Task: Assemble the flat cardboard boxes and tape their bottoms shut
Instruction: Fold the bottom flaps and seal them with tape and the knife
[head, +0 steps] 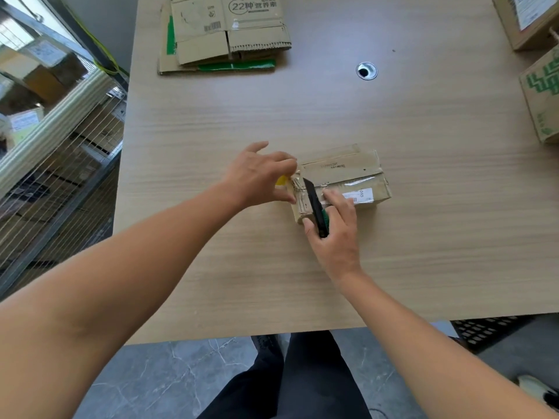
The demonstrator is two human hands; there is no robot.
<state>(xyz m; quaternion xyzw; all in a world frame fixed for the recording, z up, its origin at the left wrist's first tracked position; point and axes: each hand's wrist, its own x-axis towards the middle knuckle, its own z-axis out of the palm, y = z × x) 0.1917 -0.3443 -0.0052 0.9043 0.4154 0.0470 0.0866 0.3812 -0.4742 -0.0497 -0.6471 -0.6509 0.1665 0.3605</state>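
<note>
A small assembled cardboard box (348,173) lies on the table, clear tape along its top seam and a white label on it. My right hand (335,231) grips a black and green utility knife (316,207), whose tip rests at the box's left end where the tape wraps over. My left hand (257,176) is at that same end, thumb and fingers pinching the tape there. A yellow object (282,180), maybe a tape roll, peeks out under my left hand. A stack of flat cardboard boxes (223,31) lies at the table's far side.
The wooden table (211,252) has a round cable hole (366,70) at the back. Two assembled boxes (541,95) stand at the right edge. A wire cage with shelves (54,164) lies left of the table. My legs show below the table's front edge.
</note>
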